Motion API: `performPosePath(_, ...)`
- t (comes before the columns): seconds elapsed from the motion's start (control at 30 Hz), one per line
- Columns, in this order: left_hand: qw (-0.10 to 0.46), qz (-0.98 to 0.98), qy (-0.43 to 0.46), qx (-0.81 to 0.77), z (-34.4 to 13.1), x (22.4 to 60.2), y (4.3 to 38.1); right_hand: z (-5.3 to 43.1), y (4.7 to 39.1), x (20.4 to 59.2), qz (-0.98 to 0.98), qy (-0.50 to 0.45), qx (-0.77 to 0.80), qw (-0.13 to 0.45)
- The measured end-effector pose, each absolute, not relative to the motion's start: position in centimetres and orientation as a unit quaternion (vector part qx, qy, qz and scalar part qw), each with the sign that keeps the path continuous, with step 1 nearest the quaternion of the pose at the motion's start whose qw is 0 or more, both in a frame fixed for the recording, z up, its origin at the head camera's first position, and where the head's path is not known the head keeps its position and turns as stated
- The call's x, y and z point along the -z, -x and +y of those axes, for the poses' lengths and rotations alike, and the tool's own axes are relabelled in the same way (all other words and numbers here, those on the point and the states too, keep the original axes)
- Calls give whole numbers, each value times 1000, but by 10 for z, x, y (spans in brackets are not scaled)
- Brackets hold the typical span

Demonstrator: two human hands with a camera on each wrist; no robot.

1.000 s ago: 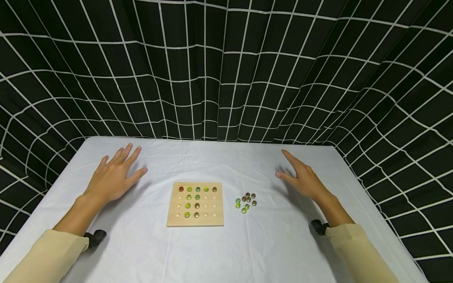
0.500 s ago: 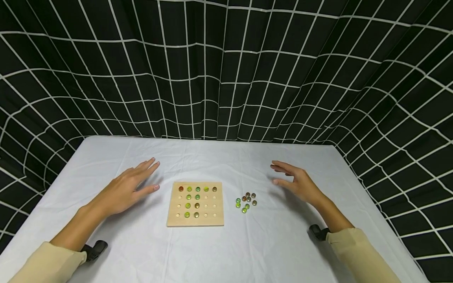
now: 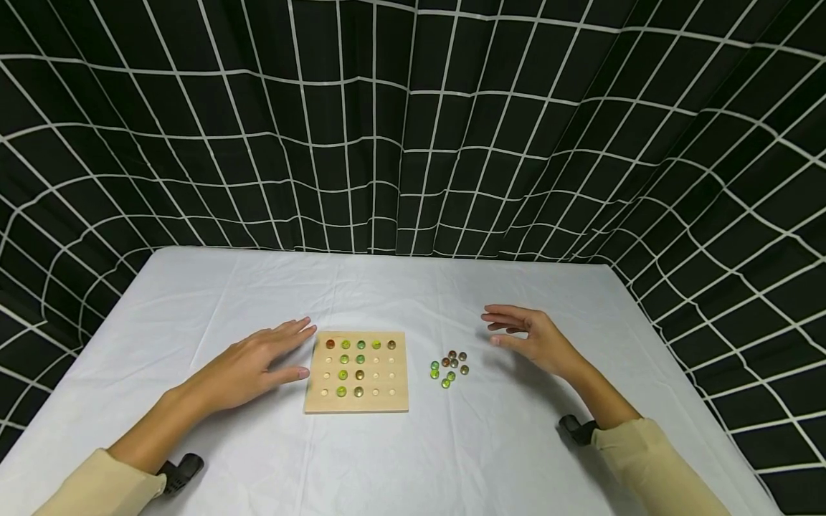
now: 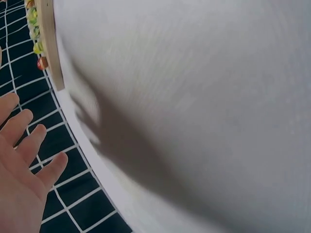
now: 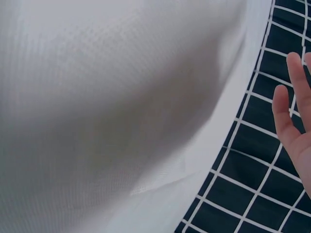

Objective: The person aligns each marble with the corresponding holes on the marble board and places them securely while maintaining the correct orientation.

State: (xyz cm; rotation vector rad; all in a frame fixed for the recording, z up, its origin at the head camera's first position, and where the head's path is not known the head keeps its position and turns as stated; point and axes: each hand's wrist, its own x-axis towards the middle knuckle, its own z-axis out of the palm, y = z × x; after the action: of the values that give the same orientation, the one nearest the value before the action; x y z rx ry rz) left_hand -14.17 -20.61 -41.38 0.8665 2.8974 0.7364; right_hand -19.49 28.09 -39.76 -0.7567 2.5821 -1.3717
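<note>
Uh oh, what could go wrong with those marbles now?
The loose marbles lie on the white cloth outside the wooden board, so they might roll away if the right hand bumps them. The left hand is close to the board's left edge; a knock there could perhaps jolt the seated marbles out of place.

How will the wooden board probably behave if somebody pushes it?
The wooden board looks flat and thin, so it would probably slide rather than tip. Its marbles appear seated in holes, so they may stay put. The creased cloth beneath might bunch.
</note>
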Motion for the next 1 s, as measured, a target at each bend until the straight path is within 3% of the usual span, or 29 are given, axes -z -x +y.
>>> performPosePath(1.0, 25, 919, -336, -203, -192, 429, 139, 262, 196, 418, 853, 272, 423, 143)
